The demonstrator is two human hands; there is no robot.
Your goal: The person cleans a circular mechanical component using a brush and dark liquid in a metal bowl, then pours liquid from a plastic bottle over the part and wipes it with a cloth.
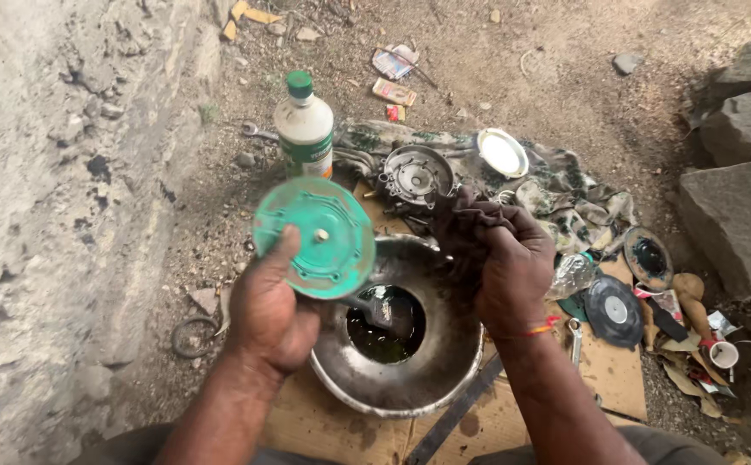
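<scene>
White plastic bottle with green cap [305,126] upper centre; grey round metal housing [417,176] beside it on camouflage cloth [565,202]; black disc [614,310] at right; grey stone blocks [741,172] far right

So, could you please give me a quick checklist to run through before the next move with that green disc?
1. Left hand grips green disc, thumb on its face: ok.
2. Right hand holds dark rag: ok.
3. Rag touching disc: not ok, they are apart.
4. Metal bowl sits below the disc, dark liquid inside: ok.
5. Disc face clean: cannot tell, it looks smudged.
6. Bottle upright and capped: ok.
</scene>
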